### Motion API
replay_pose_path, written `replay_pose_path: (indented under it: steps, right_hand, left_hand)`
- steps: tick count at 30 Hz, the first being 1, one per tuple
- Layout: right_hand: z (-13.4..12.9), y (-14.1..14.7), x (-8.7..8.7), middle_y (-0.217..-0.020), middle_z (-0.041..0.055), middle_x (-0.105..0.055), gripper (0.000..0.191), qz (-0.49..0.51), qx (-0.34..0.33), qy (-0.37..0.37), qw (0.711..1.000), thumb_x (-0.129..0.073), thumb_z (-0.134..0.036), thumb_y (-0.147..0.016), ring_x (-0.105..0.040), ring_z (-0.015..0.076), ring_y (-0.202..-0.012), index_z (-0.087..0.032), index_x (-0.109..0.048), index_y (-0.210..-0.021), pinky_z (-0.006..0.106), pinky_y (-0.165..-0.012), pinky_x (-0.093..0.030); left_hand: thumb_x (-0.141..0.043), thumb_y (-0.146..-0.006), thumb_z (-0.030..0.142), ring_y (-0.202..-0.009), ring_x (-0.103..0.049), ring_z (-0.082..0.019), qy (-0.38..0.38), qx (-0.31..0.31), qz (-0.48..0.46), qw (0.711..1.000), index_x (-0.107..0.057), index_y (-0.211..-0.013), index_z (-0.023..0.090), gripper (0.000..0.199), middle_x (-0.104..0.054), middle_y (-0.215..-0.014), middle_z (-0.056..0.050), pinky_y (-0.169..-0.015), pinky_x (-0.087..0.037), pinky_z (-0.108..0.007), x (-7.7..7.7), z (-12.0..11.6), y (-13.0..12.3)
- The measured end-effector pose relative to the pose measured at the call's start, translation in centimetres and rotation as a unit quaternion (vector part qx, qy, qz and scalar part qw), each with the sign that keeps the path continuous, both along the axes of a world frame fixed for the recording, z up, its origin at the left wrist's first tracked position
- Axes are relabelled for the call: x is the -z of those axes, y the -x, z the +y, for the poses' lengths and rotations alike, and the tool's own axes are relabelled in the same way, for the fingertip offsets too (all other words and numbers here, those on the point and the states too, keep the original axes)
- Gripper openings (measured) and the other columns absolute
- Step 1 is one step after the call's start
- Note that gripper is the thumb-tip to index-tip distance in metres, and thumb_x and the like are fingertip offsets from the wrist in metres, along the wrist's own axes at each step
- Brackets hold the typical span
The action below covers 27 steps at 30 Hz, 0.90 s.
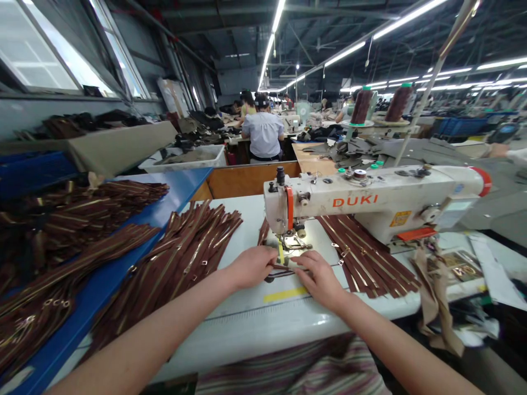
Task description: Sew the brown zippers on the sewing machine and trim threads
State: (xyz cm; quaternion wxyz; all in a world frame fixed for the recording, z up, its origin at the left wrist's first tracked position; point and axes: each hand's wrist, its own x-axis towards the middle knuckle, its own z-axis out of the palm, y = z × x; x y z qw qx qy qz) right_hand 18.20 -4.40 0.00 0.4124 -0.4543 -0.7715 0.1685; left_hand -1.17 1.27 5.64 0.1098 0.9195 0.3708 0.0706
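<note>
Just in front of the sewing machine's (354, 192) needle area, my left hand (254, 266) is closed with its fingertips pinching a brown zipper (283, 267). My right hand (323, 280) has its bent fingers on the right part of that same strip, close to the lit presser foot (294, 244). Much of the strip is hidden by my fingers. Left of my hands lies a pile of brown zippers (177, 255) with gold-coloured teeth and pulls. Another bundle of brown zippers (366, 258) is spread under the machine's arm.
More zippers (82, 219) are heaped on a blue surface (185, 186) at the left. Two brown thread cones (361, 105) stand behind the machine. A tan fabric strip (432, 296) hangs at the table's right. Ahead sits a person (264, 134) in a light shirt.
</note>
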Motion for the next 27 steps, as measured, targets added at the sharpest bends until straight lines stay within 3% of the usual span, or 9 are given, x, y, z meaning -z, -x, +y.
replay_pose_path:
  steps: [2, 4, 7, 11, 14, 18, 21, 24, 27]
  right_hand:
    - [-0.4, 0.5, -0.9, -0.096, 0.0076, -0.061, 0.022, 0.091, -0.009, 0.067, 0.994, -0.055, -0.022, -0.086, -0.057, 0.0179, -0.086, -0.017, -0.061, -0.107, 0.029, -0.072, -0.047]
    - [-0.6, 0.7, -2.1, -0.081, 0.0028, -0.062, 0.015, 0.173, -0.043, 0.155, 0.972, -0.057, -0.029, -0.085, -0.058, 0.0142, -0.071, -0.018, -0.062, -0.095, 0.025, -0.061, -0.046]
    - [-0.6, 0.4, -3.7, -0.055, -0.0054, -0.054, 0.022, 0.284, -0.087, 0.276, 0.914, -0.061, -0.04, -0.081, -0.051, 0.0088, -0.047, -0.018, -0.058, -0.079, 0.021, -0.047, -0.041]
    - [0.4, 0.1, -3.8, -0.051, -0.0062, -0.056, 0.031, 0.333, -0.102, 0.366, 0.863, -0.071, -0.045, -0.069, -0.05, 0.0075, -0.04, -0.017, -0.058, -0.073, 0.019, -0.041, -0.039]
    - [1.9, 1.1, -2.5, -0.049, -0.0062, -0.058, 0.028, 0.332, -0.084, 0.422, 0.84, -0.074, -0.038, -0.068, -0.051, 0.0069, -0.039, -0.017, -0.057, -0.07, 0.017, -0.039, -0.039]
    - [4.1, 3.0, -0.9, -0.05, -0.0035, -0.061, 0.021, 0.321, -0.083, 0.478, 0.814, -0.068, -0.029, -0.077, -0.055, 0.0078, -0.039, -0.017, -0.054, -0.068, 0.016, -0.039, -0.042]
    - [5.1, 3.5, -0.7, -0.054, 0.0003, -0.064, 0.017, 0.313, -0.095, 0.503, 0.8, -0.061, -0.025, -0.083, -0.059, 0.0093, -0.043, -0.016, -0.056, -0.071, 0.017, -0.042, -0.046]
    - [5.5, 3.3, -1.1, -0.058, 0.003, -0.066, 0.014, 0.304, -0.102, 0.523, 0.79, -0.056, -0.021, -0.087, -0.06, 0.0091, -0.045, -0.014, -0.059, -0.075, 0.017, -0.045, -0.049]
    - [5.6, 3.1, -1.6, -0.058, 0.0036, -0.067, 0.015, 0.287, -0.1, 0.539, 0.785, -0.052, -0.017, -0.089, -0.058, 0.0078, -0.045, -0.013, -0.06, -0.077, 0.017, -0.047, -0.049]
  left_hand:
    - [-0.05, -0.08, 0.013, -0.064, -0.06, -0.016, 0.027, -0.016, -0.029, 0.999, -0.053, -0.076, 0.019, 0.007, -0.06, -0.067, 0.001, -0.058, -0.047, -0.024, -0.3, -1.4, -0.7]
    - [-0.049, -0.084, 0.022, -0.061, -0.058, -0.013, 0.099, -0.052, -0.109, 0.988, -0.051, -0.084, 0.019, 0.004, -0.058, -0.07, 0.003, -0.052, -0.045, -0.021, -0.8, -3.1, -1.1]
    - [-0.054, -0.079, 0.032, -0.055, -0.055, -0.012, 0.288, -0.138, -0.227, 0.92, -0.049, -0.099, 0.021, 0.024, -0.057, -0.073, 0.004, -0.042, -0.042, -0.019, -2.6, -5.5, 0.1]
    - [-0.061, -0.071, 0.032, -0.047, -0.054, -0.012, 0.378, -0.187, -0.099, 0.901, -0.053, -0.109, 0.024, 0.04, -0.06, -0.069, 0.007, -0.041, -0.041, -0.02, -4.9, -6.9, 5.0]
    - [-0.061, -0.069, 0.025, -0.075, -0.067, -0.021, 0.262, -0.212, -0.017, 0.941, -0.058, -0.108, 0.024, 0.04, -0.069, -0.084, 0.002, -0.066, -0.052, -0.028, -5.0, -6.4, 8.5]
    - [-0.056, -0.068, 0.012, -0.101, -0.064, -0.03, 0.074, -0.224, 0.101, 0.966, -0.061, -0.112, 0.017, 0.044, -0.069, -0.107, -0.01, -0.089, -0.048, -0.043, -2.6, -5.5, 9.7]
    - [-0.05, -0.069, 0.005, -0.106, -0.06, -0.031, -0.06, -0.161, 0.096, 0.981, -0.061, -0.112, 0.014, 0.045, -0.066, -0.111, -0.014, -0.092, -0.046, -0.046, 0.0, -5.4, 8.0]
    - [-0.05, -0.075, 0.007, -0.109, -0.057, -0.027, -0.145, -0.077, -0.001, 0.986, -0.056, -0.119, 0.015, 0.045, -0.062, -0.119, -0.013, -0.093, -0.047, -0.043, 2.3, -5.5, 4.9]
    - [-0.046, -0.086, 0.01, -0.095, -0.059, -0.025, -0.196, -0.027, -0.046, 0.979, -0.059, -0.109, 0.015, 0.027, -0.065, -0.104, -0.011, -0.085, -0.05, -0.041, 3.7, -5.0, 2.1]
